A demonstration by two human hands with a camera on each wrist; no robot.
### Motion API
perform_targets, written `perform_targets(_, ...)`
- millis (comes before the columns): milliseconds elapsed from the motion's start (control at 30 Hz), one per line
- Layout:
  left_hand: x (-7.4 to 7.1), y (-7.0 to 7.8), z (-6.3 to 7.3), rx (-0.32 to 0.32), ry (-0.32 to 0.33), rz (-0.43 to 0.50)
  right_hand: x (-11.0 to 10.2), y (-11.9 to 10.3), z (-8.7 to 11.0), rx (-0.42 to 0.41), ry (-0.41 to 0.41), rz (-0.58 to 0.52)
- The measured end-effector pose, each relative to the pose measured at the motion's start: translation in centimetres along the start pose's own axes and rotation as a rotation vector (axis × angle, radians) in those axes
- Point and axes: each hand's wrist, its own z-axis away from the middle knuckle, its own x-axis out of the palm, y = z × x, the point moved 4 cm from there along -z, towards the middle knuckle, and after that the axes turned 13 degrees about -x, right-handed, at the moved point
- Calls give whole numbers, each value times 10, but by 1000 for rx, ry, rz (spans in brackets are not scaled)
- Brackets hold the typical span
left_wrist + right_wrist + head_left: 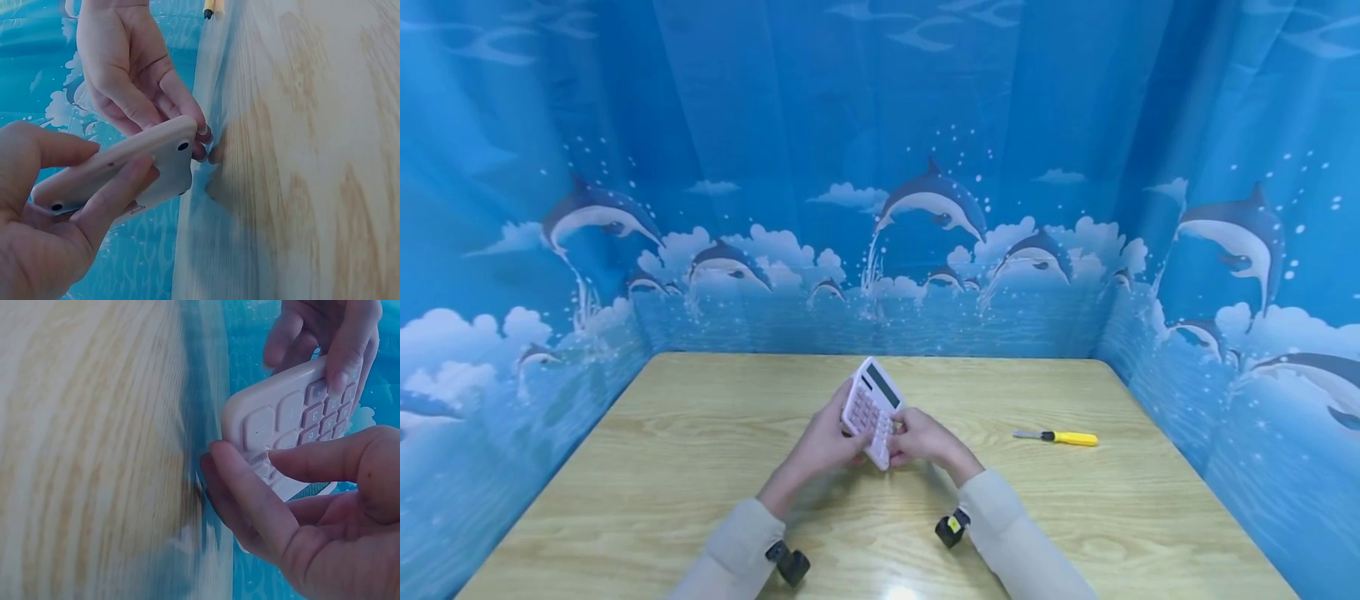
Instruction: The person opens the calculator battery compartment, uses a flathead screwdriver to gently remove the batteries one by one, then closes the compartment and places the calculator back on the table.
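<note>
A pale pink calculator (pixel 882 390) is held up over the table, tilted, with its display at the upper end. My left hand (pixel 829 435) grips its left side, thumb across the keys and fingers behind. The dark round feet on the calculator's back (pixel 164 170) show in the left wrist view. At the right edge, near the lower keys, my right hand (pixel 927 437) pinches the calculator with thumb and fingers. In the right wrist view the right thumb (pixel 312 465) lies over the large keys, while the index fingertip is at the rim.
To the right on the wooden table (pixel 685 467) lies a yellow-handled screwdriver (pixel 1075 438), its metal end pointing left. A blue dolphin-print curtain (pixel 790 208) surrounds the table at the back and both sides. Small black cameras are strapped at both wrists.
</note>
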Motion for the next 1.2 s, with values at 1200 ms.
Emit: perform_targets(1200,0,14,6,0,107,-83,-11,-4,-3,-2,48,-3)
